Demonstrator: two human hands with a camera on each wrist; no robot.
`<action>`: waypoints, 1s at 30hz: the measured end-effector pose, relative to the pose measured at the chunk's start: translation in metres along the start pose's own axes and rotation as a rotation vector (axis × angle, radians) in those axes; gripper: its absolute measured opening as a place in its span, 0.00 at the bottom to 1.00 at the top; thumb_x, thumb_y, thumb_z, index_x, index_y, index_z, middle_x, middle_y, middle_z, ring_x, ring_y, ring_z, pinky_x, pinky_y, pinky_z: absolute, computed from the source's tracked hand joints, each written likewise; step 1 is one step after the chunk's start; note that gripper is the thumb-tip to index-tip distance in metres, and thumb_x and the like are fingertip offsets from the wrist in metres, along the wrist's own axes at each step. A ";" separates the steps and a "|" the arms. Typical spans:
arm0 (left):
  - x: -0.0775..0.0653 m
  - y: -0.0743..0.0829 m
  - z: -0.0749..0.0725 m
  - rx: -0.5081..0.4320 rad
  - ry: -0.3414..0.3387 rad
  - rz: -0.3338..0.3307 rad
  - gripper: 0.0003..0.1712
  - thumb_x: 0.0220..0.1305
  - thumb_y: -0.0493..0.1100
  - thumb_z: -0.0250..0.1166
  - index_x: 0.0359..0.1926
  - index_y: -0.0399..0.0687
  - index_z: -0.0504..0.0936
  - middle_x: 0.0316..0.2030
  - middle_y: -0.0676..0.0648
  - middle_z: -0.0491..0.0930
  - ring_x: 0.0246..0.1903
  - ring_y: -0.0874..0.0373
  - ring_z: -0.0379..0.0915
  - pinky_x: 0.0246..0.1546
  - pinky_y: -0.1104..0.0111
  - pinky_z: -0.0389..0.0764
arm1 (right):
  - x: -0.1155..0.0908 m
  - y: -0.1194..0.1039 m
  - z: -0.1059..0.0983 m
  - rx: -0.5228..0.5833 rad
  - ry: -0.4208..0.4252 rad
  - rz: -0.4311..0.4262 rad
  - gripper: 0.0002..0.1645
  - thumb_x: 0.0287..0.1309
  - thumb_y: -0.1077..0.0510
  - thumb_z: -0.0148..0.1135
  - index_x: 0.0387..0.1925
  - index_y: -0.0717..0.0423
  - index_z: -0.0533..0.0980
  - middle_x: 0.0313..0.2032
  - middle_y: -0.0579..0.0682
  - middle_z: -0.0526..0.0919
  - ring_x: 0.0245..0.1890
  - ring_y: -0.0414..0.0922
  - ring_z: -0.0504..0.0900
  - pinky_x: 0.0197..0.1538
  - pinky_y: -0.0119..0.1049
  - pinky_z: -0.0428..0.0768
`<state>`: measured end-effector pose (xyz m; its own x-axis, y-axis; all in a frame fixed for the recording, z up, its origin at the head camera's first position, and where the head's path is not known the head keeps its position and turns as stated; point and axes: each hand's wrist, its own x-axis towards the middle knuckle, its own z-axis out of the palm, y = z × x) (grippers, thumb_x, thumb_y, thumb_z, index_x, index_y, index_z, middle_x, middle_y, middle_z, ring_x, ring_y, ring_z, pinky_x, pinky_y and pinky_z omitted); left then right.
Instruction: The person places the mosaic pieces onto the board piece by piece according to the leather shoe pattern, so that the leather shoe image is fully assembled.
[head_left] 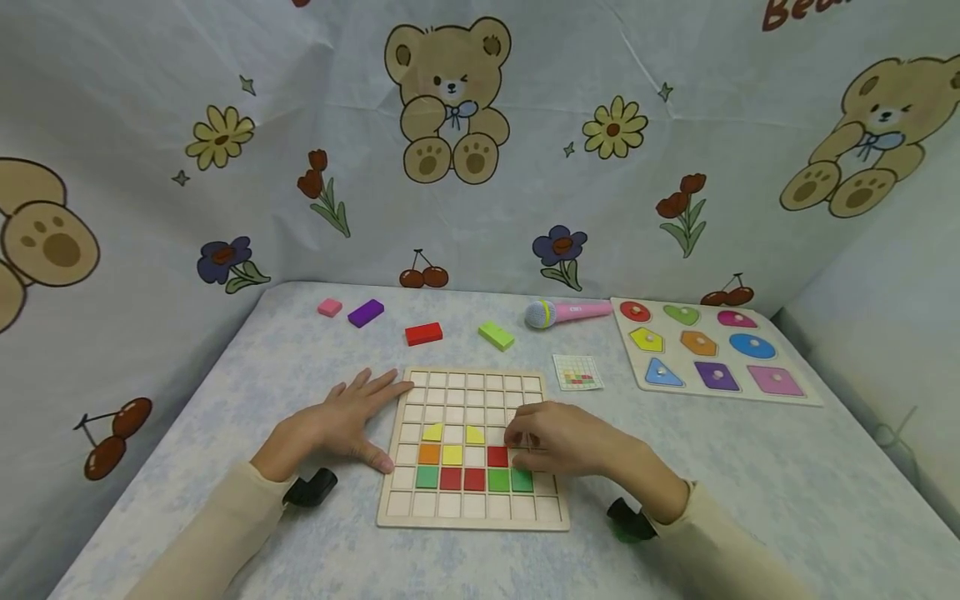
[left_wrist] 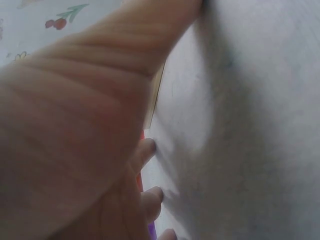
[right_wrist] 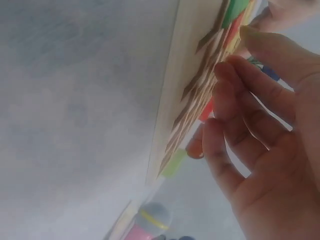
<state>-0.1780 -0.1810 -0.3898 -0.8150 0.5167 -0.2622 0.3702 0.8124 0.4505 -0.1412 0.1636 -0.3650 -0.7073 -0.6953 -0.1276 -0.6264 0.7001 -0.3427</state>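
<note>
A square wooden grid board (head_left: 472,504) lies flat on the table, with several yellow, orange, red and green tiles in its cells. With fingers spread, my left hand (head_left: 341,425) touches the board's left edge with its thumb and a fingertip. My right hand (head_left: 558,437) is over the board's right side, beside a red tile (head_left: 497,457) and a green tile (head_left: 521,481). In the right wrist view its fingers are loosely bent, the thumb (right_wrist: 270,47) apart from them, and no tile shows between. The cells under this hand are hidden.
Behind the board lie a pink block (head_left: 330,307), a purple block (head_left: 366,312), a red block (head_left: 423,334) and a lime green block (head_left: 497,335). A small pattern card (head_left: 577,372), a pink toy microphone (head_left: 573,312) and a shape puzzle board (head_left: 708,350) lie to the right.
</note>
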 end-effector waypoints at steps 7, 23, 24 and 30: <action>0.001 0.002 -0.001 0.007 -0.001 0.005 0.71 0.36 0.69 0.80 0.79 0.58 0.54 0.80 0.40 0.43 0.77 0.30 0.31 0.69 0.29 0.38 | -0.053 0.017 -0.002 0.149 -0.035 0.073 0.06 0.61 0.48 0.70 0.39 0.40 0.82 0.34 0.32 0.79 0.33 0.33 0.76 0.38 0.28 0.77; -0.002 0.000 0.000 -0.005 0.012 0.006 0.71 0.35 0.69 0.80 0.78 0.55 0.55 0.79 0.38 0.44 0.77 0.29 0.32 0.69 0.28 0.38 | -0.126 0.048 0.006 0.411 -0.150 0.229 0.15 0.51 0.48 0.77 0.39 0.36 0.80 0.34 0.35 0.80 0.34 0.35 0.77 0.38 0.28 0.77; -0.002 0.000 0.000 -0.002 0.010 0.007 0.71 0.36 0.69 0.80 0.78 0.56 0.54 0.79 0.39 0.44 0.77 0.29 0.32 0.69 0.28 0.38 | -0.125 0.048 0.006 0.402 -0.145 0.220 0.14 0.52 0.49 0.76 0.38 0.36 0.80 0.34 0.35 0.80 0.34 0.35 0.77 0.38 0.28 0.77; -0.001 0.001 -0.001 0.002 0.003 0.007 0.72 0.35 0.69 0.80 0.79 0.56 0.54 0.79 0.39 0.44 0.77 0.29 0.32 0.69 0.28 0.38 | -0.110 0.044 0.006 0.336 -0.079 0.124 0.12 0.54 0.49 0.74 0.39 0.37 0.79 0.33 0.34 0.80 0.34 0.34 0.77 0.37 0.28 0.77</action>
<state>-0.1775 -0.1811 -0.3886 -0.8136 0.5218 -0.2564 0.3768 0.8091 0.4510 -0.0884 0.2699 -0.3718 -0.7356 -0.6280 -0.2539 -0.3860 0.6966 -0.6048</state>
